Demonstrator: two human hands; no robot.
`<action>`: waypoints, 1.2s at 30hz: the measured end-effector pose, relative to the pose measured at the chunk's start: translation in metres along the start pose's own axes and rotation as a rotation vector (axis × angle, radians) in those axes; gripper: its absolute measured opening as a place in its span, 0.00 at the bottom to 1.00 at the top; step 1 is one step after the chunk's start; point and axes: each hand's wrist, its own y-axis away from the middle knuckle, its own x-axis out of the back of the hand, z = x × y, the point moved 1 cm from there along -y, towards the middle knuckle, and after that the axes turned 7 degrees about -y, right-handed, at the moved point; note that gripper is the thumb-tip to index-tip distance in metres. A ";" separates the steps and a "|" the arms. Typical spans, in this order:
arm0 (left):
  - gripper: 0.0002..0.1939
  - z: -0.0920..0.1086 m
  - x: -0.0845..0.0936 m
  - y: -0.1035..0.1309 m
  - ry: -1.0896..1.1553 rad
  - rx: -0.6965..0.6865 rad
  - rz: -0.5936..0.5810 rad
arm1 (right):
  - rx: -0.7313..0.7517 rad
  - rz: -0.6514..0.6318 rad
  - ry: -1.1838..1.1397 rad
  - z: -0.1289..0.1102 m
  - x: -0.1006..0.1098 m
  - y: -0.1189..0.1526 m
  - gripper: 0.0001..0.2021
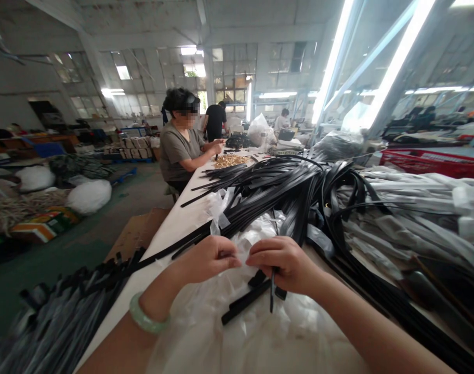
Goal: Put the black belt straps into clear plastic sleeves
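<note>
My left hand [213,258], with a pale green bangle on its wrist, is closed, thumb and fingers pinched together. Facing it with a small gap, my right hand [281,262] is closed on a thin black strip [272,297] that hangs below the fingers. Whatever lies between my left fingertips is too small to make out. Clear plastic [256,231] lies under and behind both hands. Black strap ends [242,304] rest just below my right hand, and a large heap of black straps [276,182] spreads beyond.
Wrapped white bundles [416,208] lie at the right, before a red crate [432,162]. A person [182,148] sits at the table's left edge near gold-coloured pieces [231,161]. More plastic-wrapped strips [53,322] stand at the lower left.
</note>
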 end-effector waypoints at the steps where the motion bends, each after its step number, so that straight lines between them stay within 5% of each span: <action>1: 0.12 0.000 -0.002 -0.001 0.028 -0.004 -0.015 | -0.010 -0.008 -0.008 0.000 -0.002 0.000 0.20; 9: 0.04 -0.001 -0.016 -0.008 0.386 0.091 0.006 | -0.159 -0.054 -0.029 0.001 -0.004 -0.001 0.17; 21: 0.12 -0.019 -0.008 -0.011 0.455 0.200 0.374 | -0.292 -0.065 -0.200 -0.005 0.018 -0.001 0.36; 30: 0.11 -0.024 -0.004 -0.012 0.359 0.166 0.387 | -0.226 0.130 0.065 0.008 0.017 -0.006 0.13; 33: 0.09 -0.026 -0.003 -0.013 0.317 0.098 0.422 | -0.273 0.105 0.137 0.013 0.014 -0.003 0.12; 36: 0.07 -0.028 -0.004 -0.013 0.349 0.174 0.471 | -0.358 0.071 0.224 0.014 0.011 0.000 0.11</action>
